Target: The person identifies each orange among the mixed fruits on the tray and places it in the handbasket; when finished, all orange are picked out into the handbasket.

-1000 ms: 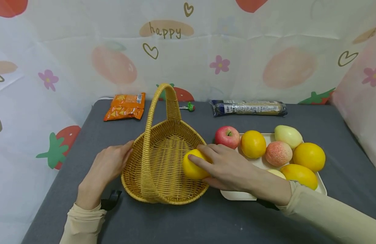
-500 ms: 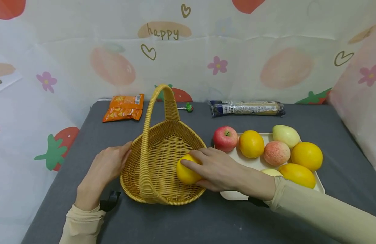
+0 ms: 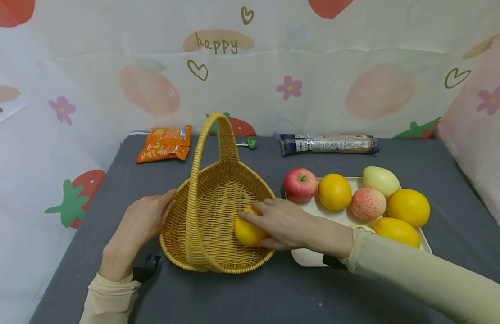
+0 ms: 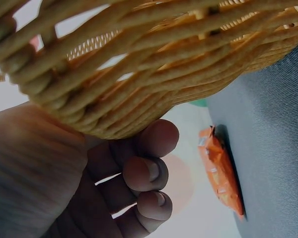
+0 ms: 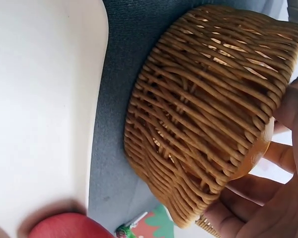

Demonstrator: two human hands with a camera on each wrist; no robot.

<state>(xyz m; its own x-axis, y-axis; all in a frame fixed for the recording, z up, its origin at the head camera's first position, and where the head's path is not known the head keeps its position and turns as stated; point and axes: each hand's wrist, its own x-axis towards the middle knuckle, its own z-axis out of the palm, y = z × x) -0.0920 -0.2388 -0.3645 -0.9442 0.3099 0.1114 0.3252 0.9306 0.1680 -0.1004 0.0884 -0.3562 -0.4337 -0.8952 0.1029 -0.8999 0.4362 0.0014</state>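
Yellow fruit (image 3: 247,230) is gripped in the basket (image 3: 218,209) by the right hand (image 3: 286,225). The rim (image 3: 236,271) is held — left hand (image 3: 146,218).

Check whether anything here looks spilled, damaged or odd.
Nothing looks spilled or damaged. The round red apple seems to overhang the far left corner of the white rectangular tray, which makes it look slightly precarious.

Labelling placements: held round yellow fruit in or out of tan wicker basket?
In: right wrist view shows round yellow fruit inside the tan wicker basket, partly below its rim. Touching bottom: cannot tell.
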